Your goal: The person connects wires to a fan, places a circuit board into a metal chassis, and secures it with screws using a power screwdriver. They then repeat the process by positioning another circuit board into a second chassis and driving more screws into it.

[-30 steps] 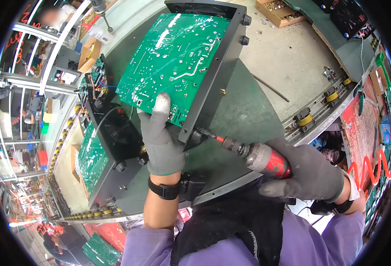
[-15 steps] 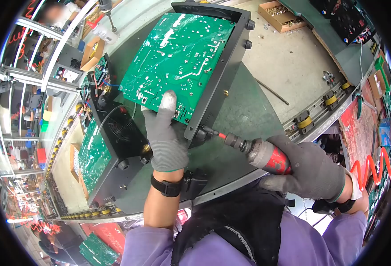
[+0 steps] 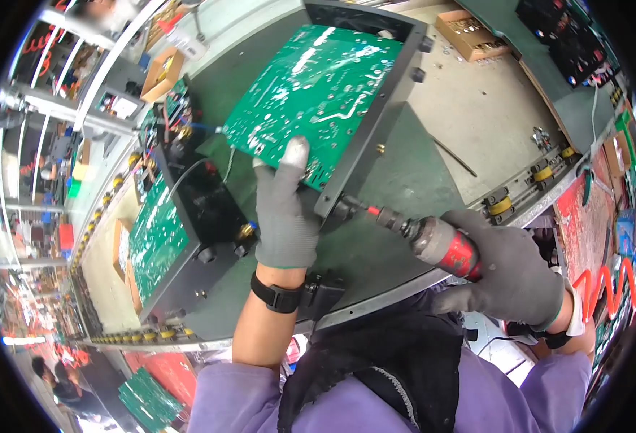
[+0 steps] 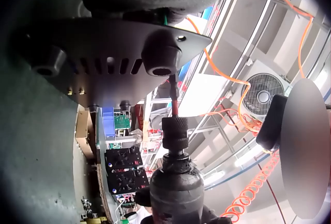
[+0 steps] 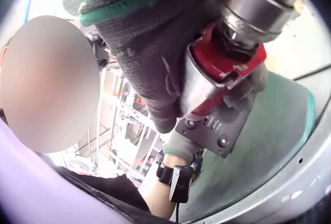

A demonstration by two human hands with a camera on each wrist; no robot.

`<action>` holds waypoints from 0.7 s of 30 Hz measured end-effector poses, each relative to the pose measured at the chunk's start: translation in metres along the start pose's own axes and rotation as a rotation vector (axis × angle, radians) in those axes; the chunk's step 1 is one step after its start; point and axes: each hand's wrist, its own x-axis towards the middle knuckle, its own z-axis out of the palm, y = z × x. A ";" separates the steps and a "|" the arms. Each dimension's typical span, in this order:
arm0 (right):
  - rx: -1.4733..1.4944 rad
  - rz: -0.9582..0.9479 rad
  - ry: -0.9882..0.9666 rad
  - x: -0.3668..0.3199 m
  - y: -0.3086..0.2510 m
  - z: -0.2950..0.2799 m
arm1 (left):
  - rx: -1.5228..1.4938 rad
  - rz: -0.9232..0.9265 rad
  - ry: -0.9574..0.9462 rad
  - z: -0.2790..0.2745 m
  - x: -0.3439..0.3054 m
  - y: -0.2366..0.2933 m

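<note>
My gloved left hand (image 3: 287, 216) grips the near corner of a black metal chassis (image 3: 373, 131), thumb on top of the green circuit board (image 3: 314, 90) fixed in it. The chassis is tilted over the bench. My gloved right hand (image 3: 520, 278) holds a red and grey power screwdriver (image 3: 444, 249), its bit pointing at a round foot beside that corner. In the left wrist view, the bit (image 4: 174, 92) reaches up to the edge of a foot (image 4: 161, 58) on the slotted panel (image 4: 111, 81). The bit's very tip is hidden behind the foot.
Another black chassis with a green board (image 3: 155, 249) lies left on the bench. A thin rod (image 3: 454, 156) and a cardboard box of small parts (image 3: 472, 36) lie farther back. Roller tracks (image 3: 502, 204) edge the bench; a coiled orange hose (image 3: 610, 289) hangs right.
The head view has shifted, and the chassis with my left hand appears farther right. The screwdriver has moved along with it, its bit still by the corner foot. Both hands keep their holds.
</note>
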 end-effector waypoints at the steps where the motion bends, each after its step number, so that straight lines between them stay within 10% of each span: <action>1: -0.008 -0.005 0.078 -0.003 0.005 0.003 | -0.019 -0.106 -0.026 -0.003 -0.004 0.004; 6: 0.308 0.081 0.090 -0.014 0.015 0.010 | -0.223 -0.342 0.001 -0.036 -0.036 0.018; 10: 0.431 0.041 0.053 -0.018 0.017 0.030 | 0.351 -0.291 0.064 -0.054 -0.115 0.050; 16: 0.550 0.143 -0.120 -0.011 0.002 0.050 | 1.024 0.005 0.846 -0.166 -0.184 0.059; 21: 0.382 0.051 -0.086 -0.003 -0.019 0.055 | 1.365 0.003 1.006 -0.203 -0.164 0.045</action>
